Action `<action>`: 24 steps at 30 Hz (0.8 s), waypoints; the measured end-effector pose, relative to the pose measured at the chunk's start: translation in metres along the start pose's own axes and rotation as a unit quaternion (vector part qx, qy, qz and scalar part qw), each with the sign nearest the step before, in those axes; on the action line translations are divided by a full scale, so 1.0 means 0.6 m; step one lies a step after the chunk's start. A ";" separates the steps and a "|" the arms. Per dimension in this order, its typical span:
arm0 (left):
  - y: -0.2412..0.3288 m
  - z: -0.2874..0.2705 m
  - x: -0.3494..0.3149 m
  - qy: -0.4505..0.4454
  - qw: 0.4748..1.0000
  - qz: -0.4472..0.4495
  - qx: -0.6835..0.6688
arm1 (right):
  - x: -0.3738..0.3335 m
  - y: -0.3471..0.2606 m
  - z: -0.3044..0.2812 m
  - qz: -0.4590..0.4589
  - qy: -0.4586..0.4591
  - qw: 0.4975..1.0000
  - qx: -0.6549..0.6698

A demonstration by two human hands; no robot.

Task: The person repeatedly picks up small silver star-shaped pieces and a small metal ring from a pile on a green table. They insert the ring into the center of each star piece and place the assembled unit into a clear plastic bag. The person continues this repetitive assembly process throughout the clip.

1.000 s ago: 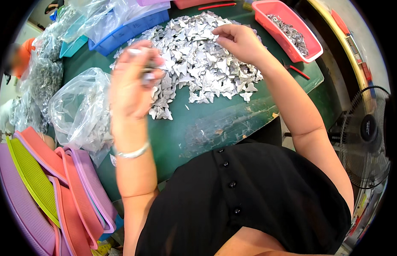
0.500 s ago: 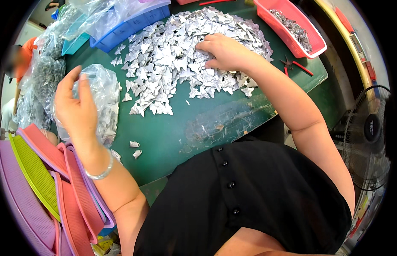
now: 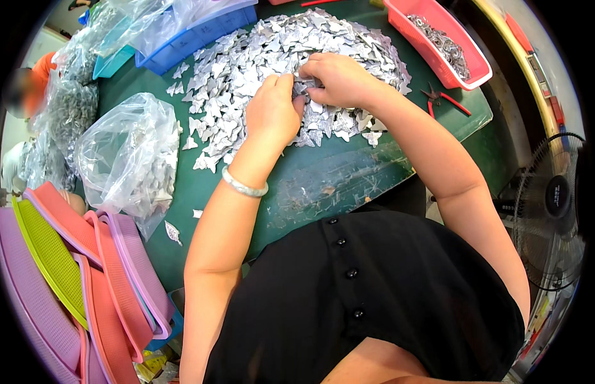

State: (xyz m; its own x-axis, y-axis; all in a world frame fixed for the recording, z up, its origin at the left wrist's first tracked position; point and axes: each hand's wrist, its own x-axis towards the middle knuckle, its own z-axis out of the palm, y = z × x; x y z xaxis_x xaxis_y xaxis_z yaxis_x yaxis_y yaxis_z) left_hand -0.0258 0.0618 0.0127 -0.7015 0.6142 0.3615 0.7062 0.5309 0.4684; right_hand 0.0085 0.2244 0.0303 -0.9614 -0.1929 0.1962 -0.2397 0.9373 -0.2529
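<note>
A broad heap of silver, butterfly-shaped metal pieces (image 3: 246, 70) covers the far middle of the green table. Both hands meet at the heap's centre. My left hand (image 3: 272, 110), with a pale bangle on its wrist, has its fingers curled down against the pieces; whatever is in them is hidden. Close beside its fingertips, my right hand (image 3: 342, 81) is bent over the heap, thumb and fingers drawn in, and its hold cannot be made out either. To the left lies a clear plastic bag (image 3: 128, 150) with silver pieces inside.
A blue bin (image 3: 198, 38) stands at the far left, a pink basket (image 3: 438, 48) of metal parts at the far right. Red-handled pliers (image 3: 446, 101) lie near the right edge. Stacked plastic baskets (image 3: 51, 275) fill the lower left. A fan (image 3: 556, 198) stands right.
My left hand has moved right from over the plastic bag to the heap, beside my right hand. The right hand stays at the heap, its fingers drawn in slightly more.
</note>
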 end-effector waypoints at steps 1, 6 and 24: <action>0.000 0.002 0.003 -0.002 1.000 0.004 0.013 | -0.001 0.001 0.000 0.000 0.002 1.000 0.009; -0.012 0.011 0.002 0.036 0.999 0.006 -0.038 | -0.006 0.014 0.002 0.034 0.051 0.992 0.110; -0.011 -0.032 -0.026 -0.064 0.639 -0.252 -0.724 | -0.021 -0.038 -0.042 0.194 -0.086 0.750 0.627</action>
State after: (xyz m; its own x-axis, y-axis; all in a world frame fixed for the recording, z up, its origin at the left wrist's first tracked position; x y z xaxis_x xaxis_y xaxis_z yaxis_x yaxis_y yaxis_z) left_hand -0.0212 0.0375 0.0194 -0.7259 0.6700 -0.1553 -0.5001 -0.3592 0.7880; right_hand 0.0294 0.2126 0.0573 -0.9691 -0.1114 -0.2201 0.2272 -0.0555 -0.9723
